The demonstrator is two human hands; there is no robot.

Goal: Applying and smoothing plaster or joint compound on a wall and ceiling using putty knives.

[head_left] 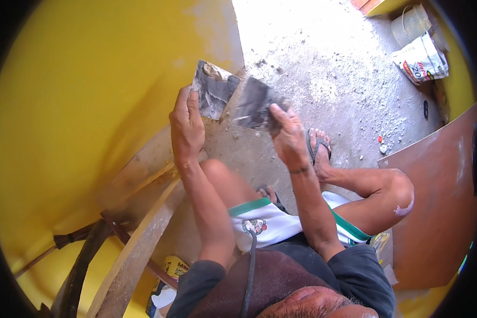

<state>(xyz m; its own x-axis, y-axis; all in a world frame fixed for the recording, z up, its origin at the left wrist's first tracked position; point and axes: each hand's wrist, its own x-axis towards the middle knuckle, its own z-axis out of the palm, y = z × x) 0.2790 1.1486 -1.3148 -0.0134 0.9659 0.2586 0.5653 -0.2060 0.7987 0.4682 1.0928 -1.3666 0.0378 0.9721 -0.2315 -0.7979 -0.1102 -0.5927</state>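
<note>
My left hand [188,130] is closed on the lower left edge of a flat, square grey plate [212,100]. A light tan smear or lump [215,73] lies near that plate's upper edge. In my right hand [290,137] is a second thin, dark grey plate [255,105], gripped at its right side with the thumb on top. This plate is slightly blurred. Both look like smudged, putty-type scraper plates. They are held up close together in front of the yellow wall's edge, with a narrow gap between them.
A yellow wall [100,74] fills the left. Wooden planks [138,246] lean at lower left, and a brown board [434,196] stands at right. White debris [328,69] covers the floor. At upper right are a grey bucket [408,26] and a white printed pail [421,59].
</note>
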